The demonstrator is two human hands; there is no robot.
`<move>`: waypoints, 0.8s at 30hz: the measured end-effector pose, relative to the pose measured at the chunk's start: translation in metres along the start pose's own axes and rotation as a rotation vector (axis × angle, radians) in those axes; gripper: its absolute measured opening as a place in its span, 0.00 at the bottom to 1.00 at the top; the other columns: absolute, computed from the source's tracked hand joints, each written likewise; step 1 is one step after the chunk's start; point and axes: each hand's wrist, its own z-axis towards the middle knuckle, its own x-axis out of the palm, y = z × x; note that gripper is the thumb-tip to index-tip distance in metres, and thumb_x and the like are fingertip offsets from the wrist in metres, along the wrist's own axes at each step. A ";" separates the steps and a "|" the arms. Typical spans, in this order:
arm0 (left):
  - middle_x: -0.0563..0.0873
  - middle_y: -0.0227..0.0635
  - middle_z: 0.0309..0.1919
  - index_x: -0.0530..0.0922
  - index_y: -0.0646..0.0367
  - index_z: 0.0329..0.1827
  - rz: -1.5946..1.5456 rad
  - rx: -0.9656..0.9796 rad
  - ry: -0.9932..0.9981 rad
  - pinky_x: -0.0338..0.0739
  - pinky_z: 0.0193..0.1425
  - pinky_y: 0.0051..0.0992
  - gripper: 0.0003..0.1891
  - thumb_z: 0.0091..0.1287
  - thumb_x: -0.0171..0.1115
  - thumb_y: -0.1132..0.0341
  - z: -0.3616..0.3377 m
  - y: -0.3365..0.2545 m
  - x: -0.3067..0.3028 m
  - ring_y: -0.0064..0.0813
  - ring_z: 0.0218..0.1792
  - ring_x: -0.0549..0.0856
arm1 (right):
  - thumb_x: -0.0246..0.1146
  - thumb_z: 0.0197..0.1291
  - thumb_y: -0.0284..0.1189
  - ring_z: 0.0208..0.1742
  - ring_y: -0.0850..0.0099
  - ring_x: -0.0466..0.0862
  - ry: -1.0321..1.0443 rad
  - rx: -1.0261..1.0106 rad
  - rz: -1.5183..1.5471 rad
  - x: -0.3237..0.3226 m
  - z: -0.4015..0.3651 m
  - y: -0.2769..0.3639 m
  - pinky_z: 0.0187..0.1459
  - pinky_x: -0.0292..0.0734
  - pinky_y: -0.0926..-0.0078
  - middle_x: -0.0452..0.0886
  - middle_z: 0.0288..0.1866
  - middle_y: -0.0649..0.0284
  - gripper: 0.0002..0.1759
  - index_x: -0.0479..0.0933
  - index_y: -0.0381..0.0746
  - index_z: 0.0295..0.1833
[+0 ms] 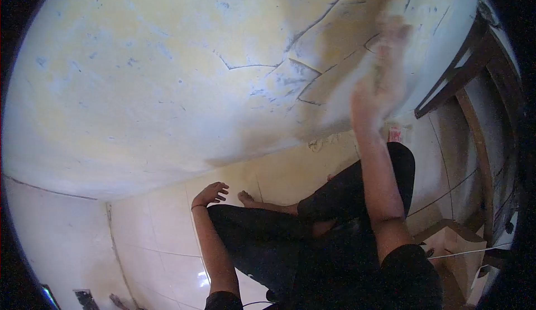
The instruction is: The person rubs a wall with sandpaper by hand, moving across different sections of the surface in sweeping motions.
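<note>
My right hand (385,64) is raised in front of the wall (167,98), its fingers smeared by motion. I cannot make out whether it holds anything or touches the surface. Yellowish-white paint on the wall is cracked and scuffed, with a rough patch (287,81) left of this hand. My left hand (210,194) hangs just beyond my left knee, holding nothing, its fingers apart and a thin dark band at the wrist. I sit on the floor with my legs folded, in dark clothes.
A crumpled pale thing (324,142) lies at the wall's foot. A red-and-white packet (396,135) is beyond my right knee. Dark wooden furniture (463,67) stands at right, above an open cardboard box (455,254) crossed by a white cable (469,251). The floor (159,232) is tiled.
</note>
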 end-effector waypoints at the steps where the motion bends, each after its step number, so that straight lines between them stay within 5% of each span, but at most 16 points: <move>1: 0.83 0.36 0.50 0.74 0.52 0.58 -0.004 0.005 -0.001 0.79 0.43 0.30 0.18 0.72 0.48 0.55 0.000 -0.002 0.001 0.29 0.40 0.85 | 0.55 0.55 0.21 0.67 0.57 0.72 0.065 -0.065 -0.127 0.006 -0.002 -0.001 0.69 0.62 0.63 0.73 0.64 0.45 0.27 0.69 0.28 0.64; 2: 0.83 0.37 0.50 0.74 0.52 0.58 -0.007 0.009 -0.002 0.79 0.43 0.29 0.18 0.72 0.47 0.55 0.002 -0.004 0.002 0.29 0.40 0.85 | 0.55 0.53 0.20 0.67 0.53 0.71 0.195 -0.192 -0.246 0.023 -0.009 0.009 0.70 0.60 0.61 0.73 0.63 0.44 0.27 0.70 0.27 0.62; 3: 0.83 0.37 0.50 0.74 0.52 0.58 0.002 -0.017 0.005 0.79 0.42 0.28 0.18 0.72 0.47 0.55 0.005 -0.005 0.003 0.29 0.40 0.85 | 0.54 0.55 0.21 0.69 0.53 0.69 0.223 -0.115 -0.003 0.050 -0.048 0.007 0.70 0.60 0.58 0.72 0.66 0.47 0.26 0.71 0.33 0.63; 6: 0.83 0.37 0.50 0.75 0.52 0.58 0.040 -0.064 0.016 0.79 0.43 0.29 0.18 0.72 0.47 0.54 0.001 -0.003 0.003 0.30 0.41 0.85 | 0.52 0.59 0.27 0.68 0.55 0.69 0.631 -0.389 0.216 0.078 -0.079 0.070 0.68 0.62 0.56 0.70 0.68 0.56 0.26 0.69 0.42 0.65; 7: 0.83 0.37 0.51 0.75 0.52 0.58 0.023 -0.066 0.015 0.79 0.44 0.30 0.18 0.72 0.47 0.54 0.000 0.002 0.005 0.30 0.42 0.85 | 0.52 0.59 0.26 0.66 0.57 0.71 0.558 -0.399 0.664 0.082 -0.099 0.077 0.66 0.65 0.57 0.71 0.67 0.55 0.25 0.70 0.43 0.64; 10: 0.82 0.38 0.52 0.75 0.55 0.58 0.063 0.021 0.055 0.79 0.50 0.36 0.21 0.70 0.49 0.52 -0.009 0.005 0.005 0.32 0.47 0.85 | 0.49 0.69 0.26 0.62 0.58 0.76 0.652 -0.234 1.033 0.058 -0.087 0.098 0.63 0.68 0.67 0.79 0.59 0.57 0.19 0.72 0.38 0.63; 12: 0.82 0.39 0.52 0.75 0.55 0.57 0.020 -0.030 0.013 0.79 0.51 0.35 0.20 0.71 0.49 0.52 -0.013 0.004 0.005 0.33 0.46 0.85 | 0.49 0.69 0.27 0.60 0.58 0.77 0.680 0.183 0.910 0.041 -0.065 0.087 0.63 0.70 0.64 0.77 0.60 0.55 0.20 0.71 0.41 0.65; 14: 0.82 0.38 0.53 0.75 0.54 0.57 -0.040 -0.035 -0.009 0.79 0.49 0.34 0.19 0.71 0.48 0.53 -0.006 0.007 0.006 0.33 0.45 0.85 | 0.52 0.70 0.31 0.57 0.66 0.79 0.376 0.725 1.125 0.023 -0.019 0.083 0.58 0.74 0.70 0.79 0.57 0.57 0.18 0.71 0.35 0.62; 16: 0.82 0.38 0.53 0.75 0.53 0.58 -0.039 -0.041 -0.005 0.79 0.49 0.34 0.20 0.72 0.47 0.52 -0.005 0.002 0.006 0.33 0.45 0.85 | 0.55 0.69 0.32 0.53 0.70 0.80 0.165 1.015 1.565 0.012 0.008 0.064 0.55 0.76 0.68 0.79 0.53 0.58 0.17 0.72 0.33 0.58; 24: 0.82 0.38 0.53 0.75 0.53 0.60 -0.019 -0.049 0.007 0.76 0.51 0.36 0.24 0.70 0.48 0.47 -0.004 0.007 0.003 0.34 0.46 0.84 | 0.55 0.65 0.29 0.50 0.69 0.81 0.175 1.173 1.729 -0.018 0.028 0.053 0.53 0.78 0.69 0.80 0.49 0.59 0.12 0.72 0.35 0.51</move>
